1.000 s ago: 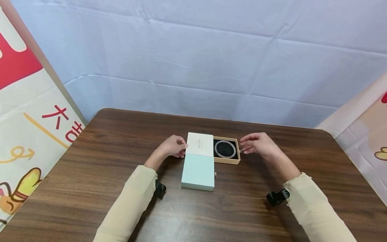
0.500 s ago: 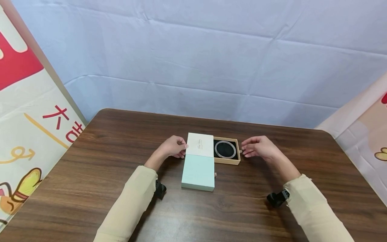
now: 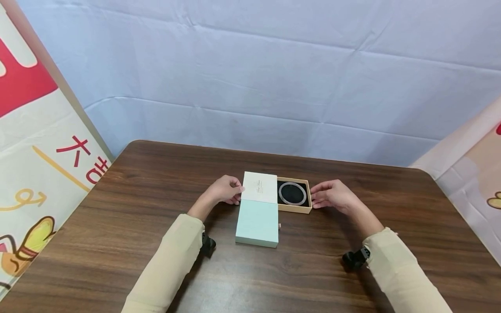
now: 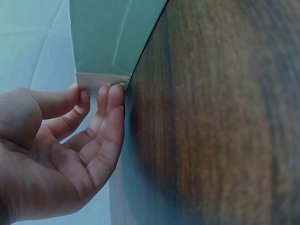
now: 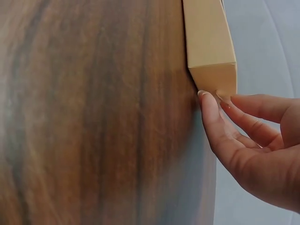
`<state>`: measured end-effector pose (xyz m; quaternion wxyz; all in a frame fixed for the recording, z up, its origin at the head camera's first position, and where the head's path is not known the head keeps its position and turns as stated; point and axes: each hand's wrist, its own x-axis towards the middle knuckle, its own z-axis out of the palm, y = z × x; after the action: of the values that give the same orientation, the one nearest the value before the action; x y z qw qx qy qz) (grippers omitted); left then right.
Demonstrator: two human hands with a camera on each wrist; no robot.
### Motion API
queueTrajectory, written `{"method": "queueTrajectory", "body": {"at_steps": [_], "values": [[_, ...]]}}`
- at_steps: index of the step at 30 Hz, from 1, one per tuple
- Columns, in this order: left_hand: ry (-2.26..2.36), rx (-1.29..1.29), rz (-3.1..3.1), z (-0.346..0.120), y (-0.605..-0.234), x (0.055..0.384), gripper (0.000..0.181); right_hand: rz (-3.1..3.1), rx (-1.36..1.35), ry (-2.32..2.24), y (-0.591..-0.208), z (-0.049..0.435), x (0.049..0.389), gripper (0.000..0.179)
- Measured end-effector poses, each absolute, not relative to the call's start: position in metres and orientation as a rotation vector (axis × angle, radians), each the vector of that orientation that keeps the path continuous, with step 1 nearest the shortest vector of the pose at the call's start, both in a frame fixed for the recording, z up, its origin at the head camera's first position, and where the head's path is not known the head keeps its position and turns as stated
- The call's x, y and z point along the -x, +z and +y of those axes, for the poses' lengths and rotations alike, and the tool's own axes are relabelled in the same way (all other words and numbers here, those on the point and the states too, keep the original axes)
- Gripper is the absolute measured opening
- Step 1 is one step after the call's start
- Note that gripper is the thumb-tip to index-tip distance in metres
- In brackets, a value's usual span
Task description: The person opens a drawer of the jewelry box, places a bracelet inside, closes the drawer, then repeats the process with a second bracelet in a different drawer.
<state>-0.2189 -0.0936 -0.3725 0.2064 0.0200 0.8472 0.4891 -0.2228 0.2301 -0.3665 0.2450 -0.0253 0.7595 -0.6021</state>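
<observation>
A white drawer box with small lettering lies on the table, its tan drawer slid out to the right. Inside the drawer, a pale bangle-like ring rests on black padding. A mint-green box adjoins the white one on the near side and has a small tab at its right. My left hand touches the white box's left side with its thumb and fingertips. The fingertips of my right hand press at the drawer's outer end, around its small pull tab.
The boxes lie on a dark wood-grain table. A pale cloth hangs behind it, and printed panels stand at both sides. A black wrist camera sits below the right hand, another below the left.
My right hand has come down and closer, its fingertips going from beside the pull tab to the drawer's outer end. My left hand and the boxes look nearly unchanged.
</observation>
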Motion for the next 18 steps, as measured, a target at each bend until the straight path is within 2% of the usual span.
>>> {"method": "queueTrajectory", "body": {"at_steps": [18], "values": [[1.359, -0.055, 2.364, -0.0937, -0.3724, 0.2188, 0.016, 2.087, 0.045, -1.655, -0.3714, 0.2244, 0.2222, 0.02]]}}
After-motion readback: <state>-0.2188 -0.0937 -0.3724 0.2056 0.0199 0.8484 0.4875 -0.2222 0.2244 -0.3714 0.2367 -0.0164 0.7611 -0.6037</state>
